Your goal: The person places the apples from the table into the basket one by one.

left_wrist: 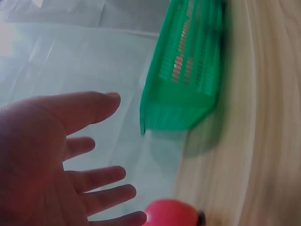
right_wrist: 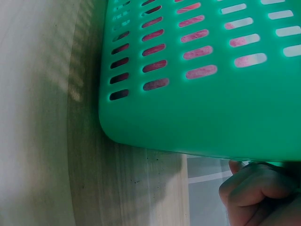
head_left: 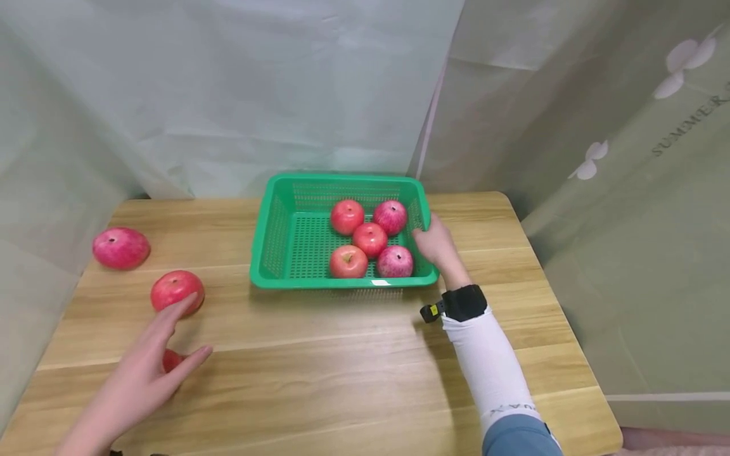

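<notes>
A green plastic basket (head_left: 342, 283) stands on the wooden table with several red apples (head_left: 370, 240) in its right half. My right hand (head_left: 436, 244) grips the rim at its right side, thumb over the edge; the right wrist view shows curled fingers (right_wrist: 258, 188) under the rim. Over the table's left part, my left hand (head_left: 142, 373) is spread, thumb apart from the fingers, holding nothing. Beneath it an apple (head_left: 172, 360) is mostly hidden. Another apple (head_left: 177, 288) lies beyond its fingertips; whether they touch is unclear. A pinkish-red apple (head_left: 121, 248) sits farther left.
Pale sheeting (head_left: 285, 95) hangs close behind the wooden table (head_left: 319, 380) and along its sides. On the right wrist is a black strap (head_left: 465, 304) with a small camera. The basket stands near the table's back edge.
</notes>
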Tool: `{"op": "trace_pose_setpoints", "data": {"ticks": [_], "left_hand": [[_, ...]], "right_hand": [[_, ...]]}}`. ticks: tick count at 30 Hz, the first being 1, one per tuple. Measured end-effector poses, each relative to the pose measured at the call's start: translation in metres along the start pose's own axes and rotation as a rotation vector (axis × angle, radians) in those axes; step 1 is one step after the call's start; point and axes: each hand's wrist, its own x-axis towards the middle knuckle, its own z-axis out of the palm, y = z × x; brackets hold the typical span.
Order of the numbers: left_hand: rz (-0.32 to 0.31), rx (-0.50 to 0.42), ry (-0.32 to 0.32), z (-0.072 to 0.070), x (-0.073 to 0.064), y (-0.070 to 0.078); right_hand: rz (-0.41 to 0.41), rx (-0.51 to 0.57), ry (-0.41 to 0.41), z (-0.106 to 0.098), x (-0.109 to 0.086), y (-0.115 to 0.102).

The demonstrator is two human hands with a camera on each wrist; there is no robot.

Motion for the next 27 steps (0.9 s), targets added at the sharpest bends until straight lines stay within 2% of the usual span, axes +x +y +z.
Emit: {"op": "trace_pose_setpoints", "data": {"ticks": [4, 10, 13, 16, 20, 27], "left_hand": [[-0.006, 0.014, 0.000, -0.005, -0.010, -0.008], [0.019, 0.064, 0.027, -0.009, -0.021, -0.022], [0.008, 0.088, 0.010, -0.010, -0.028, -0.026], [-0.014, 0.100, -0.016, -0.009, -0.037, -0.032], [-0.018, 0.092, -0.013, -0.005, -0.047, -0.039], [-0.041, 0.068, 0.002, 0.001, -0.054, -0.050]], "right_hand": [[0.000, -0.001, 0.002, 0.000, 0.000, -0.001], [0.002, -0.004, -0.001, 0.000, -0.001, -0.001], [0.004, -0.005, 0.000, 0.000, -0.001, -0.001], [0.007, -0.009, -0.001, 0.000, -0.001, -0.001], [0.007, -0.010, -0.001, 0.001, -0.001, -0.001], [0.006, -0.013, 0.001, 0.000, -0.001, -0.002]]}}
